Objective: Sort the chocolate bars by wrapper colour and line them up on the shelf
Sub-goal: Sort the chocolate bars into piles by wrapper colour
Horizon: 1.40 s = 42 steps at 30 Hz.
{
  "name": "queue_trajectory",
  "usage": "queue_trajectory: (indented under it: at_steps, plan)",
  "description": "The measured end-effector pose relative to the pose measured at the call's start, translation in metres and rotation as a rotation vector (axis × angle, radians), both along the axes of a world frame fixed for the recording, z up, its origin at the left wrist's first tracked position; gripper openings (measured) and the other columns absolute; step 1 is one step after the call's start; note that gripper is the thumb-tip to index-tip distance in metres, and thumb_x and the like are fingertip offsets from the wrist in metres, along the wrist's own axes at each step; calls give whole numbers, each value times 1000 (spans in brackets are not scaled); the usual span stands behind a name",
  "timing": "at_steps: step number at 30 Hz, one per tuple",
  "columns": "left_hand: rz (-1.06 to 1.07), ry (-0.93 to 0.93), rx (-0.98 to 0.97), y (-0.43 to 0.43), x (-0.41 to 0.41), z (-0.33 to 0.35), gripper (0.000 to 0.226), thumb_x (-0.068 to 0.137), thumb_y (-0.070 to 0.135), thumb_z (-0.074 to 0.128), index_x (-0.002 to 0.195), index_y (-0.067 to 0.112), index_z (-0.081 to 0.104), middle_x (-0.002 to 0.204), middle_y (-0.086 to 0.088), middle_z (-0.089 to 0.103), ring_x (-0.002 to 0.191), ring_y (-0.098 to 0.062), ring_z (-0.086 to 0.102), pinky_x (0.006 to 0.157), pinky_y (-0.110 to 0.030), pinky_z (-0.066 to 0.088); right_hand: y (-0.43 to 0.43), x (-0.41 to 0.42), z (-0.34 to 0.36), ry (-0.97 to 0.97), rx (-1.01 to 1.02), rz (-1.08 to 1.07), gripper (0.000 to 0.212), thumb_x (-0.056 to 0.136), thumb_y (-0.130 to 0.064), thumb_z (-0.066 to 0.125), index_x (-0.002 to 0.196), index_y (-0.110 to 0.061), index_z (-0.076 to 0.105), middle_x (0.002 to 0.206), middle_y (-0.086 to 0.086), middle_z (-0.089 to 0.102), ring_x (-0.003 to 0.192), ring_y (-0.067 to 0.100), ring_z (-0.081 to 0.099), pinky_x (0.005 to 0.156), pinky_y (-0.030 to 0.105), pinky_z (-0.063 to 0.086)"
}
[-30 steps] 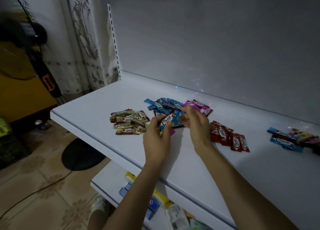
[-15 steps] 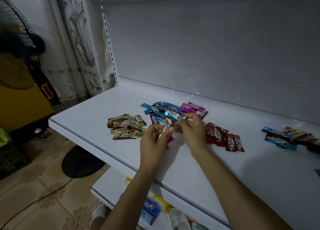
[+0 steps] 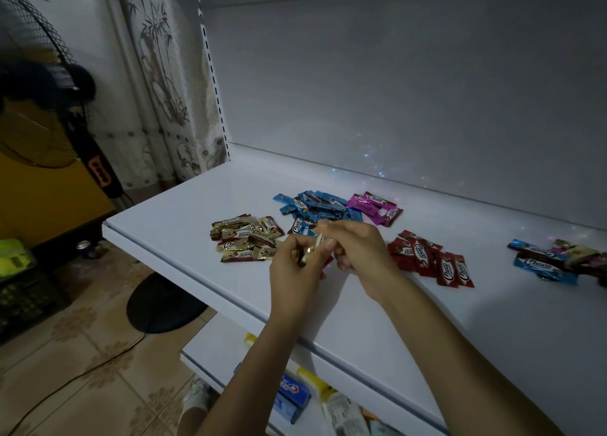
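Dim light falls on a white shelf (image 3: 184, 212) with a plain back panel. A standing fan (image 3: 39, 84) and a bamboo-print curtain (image 3: 157, 91) are off to the left. Four sorted heaps lie on the shelf: the gold pile (image 3: 246, 240) at the left, the blue pile (image 3: 317, 205) and magenta pile (image 3: 376, 207) farther back, and the red pile (image 3: 427, 258) to the right of the hands. A mixed heap (image 3: 551, 260) of blue, gold and dark wrappers waits well apart at the far right. Over the near middle of the shelf, the left hand (image 3: 292, 278) curls round a small bunch of bars (image 3: 307, 256), with gold foil and a sliver of magenta showing. The right hand (image 3: 361, 255), fingers bent, appears to pinch the top edge of that bunch, as if to peel one bar off. These bars look light and flat. Their glossy crimped wrappers are likely to be slippery against each other, so a pinch across the flat middle or on a crimped end should hold best, and a stack would probably slide if squeezed loosely. "Choco" in white script reads clearly on many wrappers. On the lower shelf a blue and red toothpaste box (image 3: 292, 399) carries lettering too partial to read.
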<state>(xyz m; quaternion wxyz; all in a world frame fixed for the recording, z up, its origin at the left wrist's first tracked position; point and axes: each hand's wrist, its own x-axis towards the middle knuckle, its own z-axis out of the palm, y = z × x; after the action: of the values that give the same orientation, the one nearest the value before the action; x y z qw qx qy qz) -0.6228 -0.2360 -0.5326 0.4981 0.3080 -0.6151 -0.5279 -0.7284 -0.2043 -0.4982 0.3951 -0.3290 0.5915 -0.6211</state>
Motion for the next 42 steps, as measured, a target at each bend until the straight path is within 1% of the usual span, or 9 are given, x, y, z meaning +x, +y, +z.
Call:
queue_trajectory:
  at_steps: [6,10,14,18,21,24,28,33,42]
  plan:
    - [70,-144,-13,-4,-1,-5,13,93,27,61,106,26,60,92,9,64,85,-7,62,78,-31,53,0,-21,-1,-415,-227,-209,6,95,-16,54,98,-14,59,76,2,73,51,9,60,49,20,49]
    - [116,-92,0,0,0,-1,13,95,19,58,107,18,61,95,2,66,70,-6,67,58,-24,50,-2,-13,-4,-330,-191,-177,8,96,-17,52,99,-12,58,82,2,74,57,10,64,56,22,53]
    - [345,155,133,1,9,5,6,96,16,55,95,15,61,83,2,69,65,-12,69,49,-23,49,-7,2,-16,191,-92,-273,9,88,-18,65,81,-12,64,68,-1,67,56,10,60,52,22,52]
    - [562,186,124,-8,17,0,12,98,21,52,89,27,56,86,-1,65,66,-13,62,61,-36,50,-13,25,-33,878,-107,-201,10,81,-22,72,73,-20,65,60,-15,60,58,8,60,62,28,50]
    - [616,197,148,-7,15,0,17,98,13,49,95,29,54,86,11,60,69,0,58,65,-32,49,-17,29,-39,1152,-178,-177,9,78,-20,73,73,-21,66,59,-10,61,59,13,57,75,34,47]
    - [605,165,149,-7,13,-1,27,93,1,47,100,24,58,93,12,61,77,6,56,72,-22,50,-23,26,-43,1261,-106,-43,17,87,-16,63,97,-25,73,87,-5,70,86,17,59,84,33,40]
    - [506,117,135,-10,16,-4,28,96,3,45,101,21,66,102,-3,68,88,-12,62,80,-33,54,-21,26,-40,1083,-150,-9,28,93,-13,52,114,-21,68,101,-1,68,96,16,57,83,33,44]
    - [338,293,342,-13,22,8,36,100,6,37,97,21,69,109,-3,68,109,-21,61,97,-36,50,-8,32,-22,404,-160,172,27,83,-42,63,71,-18,59,60,-6,60,57,5,54,56,23,45]
    - [147,481,561,-15,33,14,27,96,20,48,107,18,73,102,-8,73,100,-25,68,86,-36,54,-4,39,-30,574,-46,397,13,79,-16,73,83,-27,68,80,-2,70,77,19,64,72,28,54]
